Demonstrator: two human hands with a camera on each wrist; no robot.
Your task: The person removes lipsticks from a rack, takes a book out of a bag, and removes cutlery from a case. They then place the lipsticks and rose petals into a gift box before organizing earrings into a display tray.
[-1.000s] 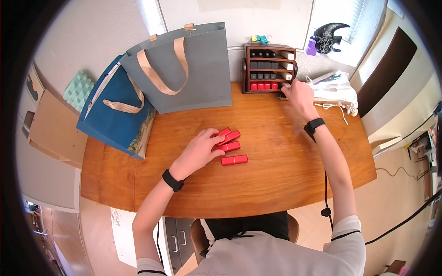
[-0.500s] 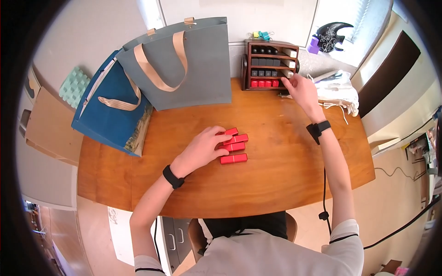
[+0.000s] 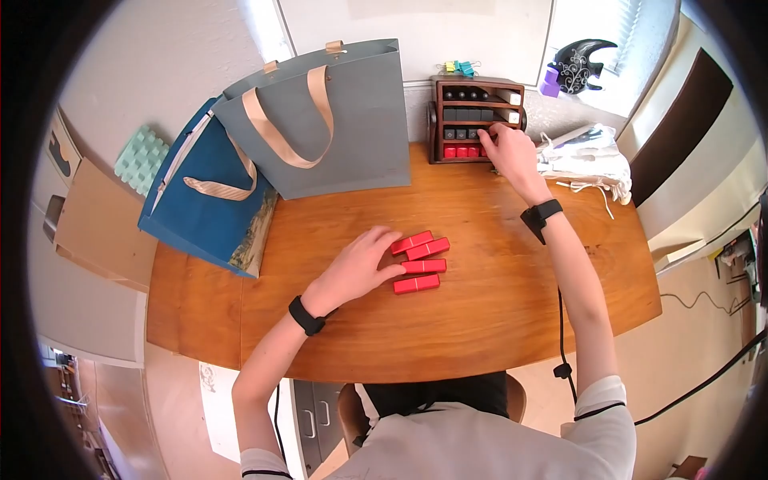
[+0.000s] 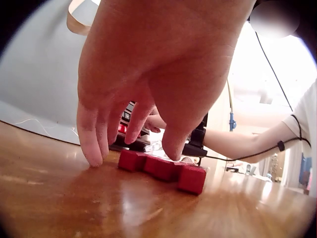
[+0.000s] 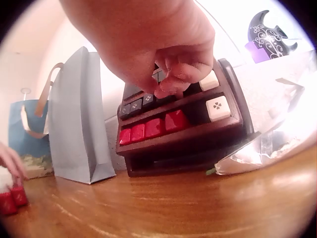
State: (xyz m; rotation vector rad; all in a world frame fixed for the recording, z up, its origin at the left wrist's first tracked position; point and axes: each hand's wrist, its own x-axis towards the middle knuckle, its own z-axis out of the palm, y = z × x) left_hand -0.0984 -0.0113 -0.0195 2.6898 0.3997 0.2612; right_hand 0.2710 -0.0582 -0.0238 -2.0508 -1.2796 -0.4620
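The left hand (image 3: pixel 352 268), loosely spread, empty, lies, perhaps for guarding, beside four red oblong tubes (image 3: pixel 424 266) on the wooden surface (image 3: pixel 496 312); the right hand (image 3: pixel 516 160), fingers bent, hold unclear, is at the dark wooden rack (image 3: pixel 480 81) by the far edge.

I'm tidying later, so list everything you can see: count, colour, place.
Red cases: four, red, tabletop
Rack: one, brown, table rear
Rack pieces: many, black, red, white, shelved
Clips: several, yellow, teal, atop rack
Ornament: one, black, back right
Block: one, purple, beside ornament
Bundle: one, white, beside rack
Bags: two, grey, blue, left
Foam: one, mint, far left
Board: one, white, wall
Table: one, brown, centre
Wristbands: two, black, wrists
Left hand: one, bare, by cases
Right hand: one, bare, at rack
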